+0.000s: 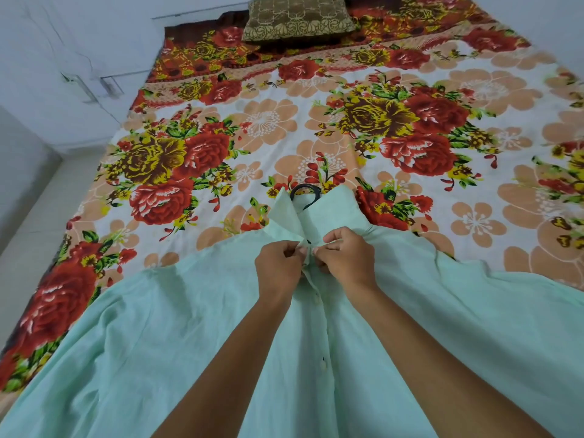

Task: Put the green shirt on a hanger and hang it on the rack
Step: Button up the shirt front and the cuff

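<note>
Spread front-up on the flowered bed (262, 121), the green shirt (189, 327) looks light and limp, so both grips, left hand (278, 263) and right hand (346, 256), pinch its top placket below the collar, and lifting seems safest by the black hanger hook (305, 192).

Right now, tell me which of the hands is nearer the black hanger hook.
Right, though narrowly. The right hand pinches the placket just below and right of the hanger hook; the left hand grips slightly lower, to its left.
</note>
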